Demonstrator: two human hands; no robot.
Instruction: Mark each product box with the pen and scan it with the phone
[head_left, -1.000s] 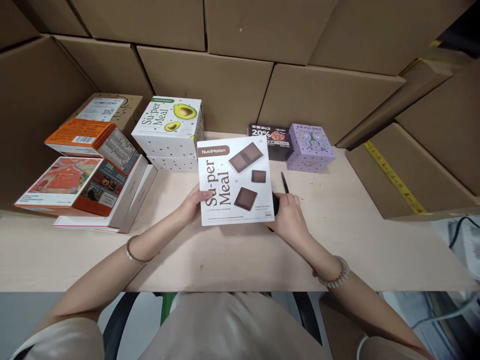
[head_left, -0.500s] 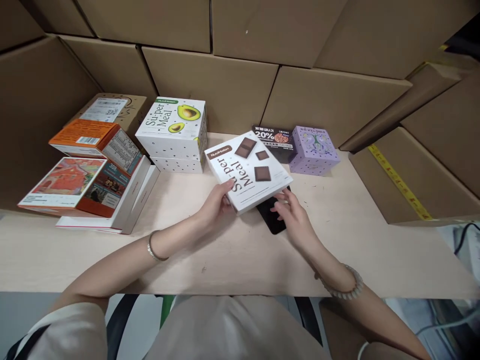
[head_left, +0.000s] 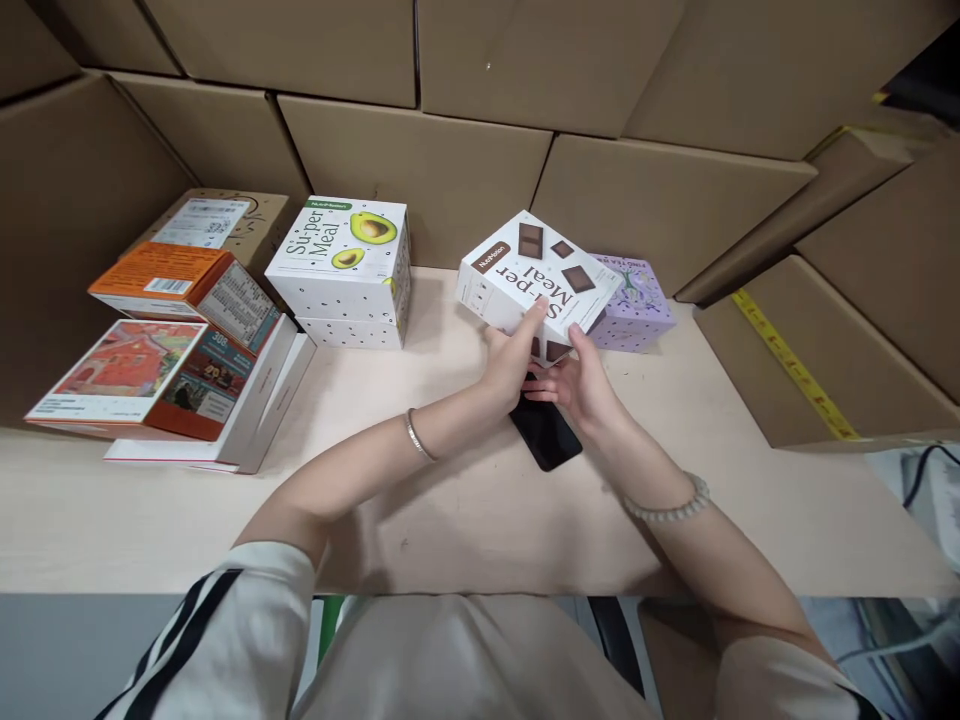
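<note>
Both hands hold a white Su-per Meal box (head_left: 541,275) with chocolate pieces printed on it, tilted above the table. My left hand (head_left: 511,360) grips its near left side, thumb on the top face. At the near right corner, my right hand (head_left: 581,385) has its thumb against the box and its fingers beneath, partly hidden. Under the hands a black phone (head_left: 546,437) lies flat on the table. Behind the held box, a purple box (head_left: 637,310) is partly covered.
Two stacked white boxes with avocado pictures (head_left: 341,270) stand at the back left. Further left are an orange box (head_left: 161,275), a box with a red house picture (head_left: 124,370) and flat white boxes (head_left: 262,420). Cardboard boxes (head_left: 420,175) wall the table (head_left: 450,520).
The chocolate meal box has moved right and away from me, tipping so its front side shows. It now hides the dark box behind. My left hand has shifted right; more of the phone shows.
</note>
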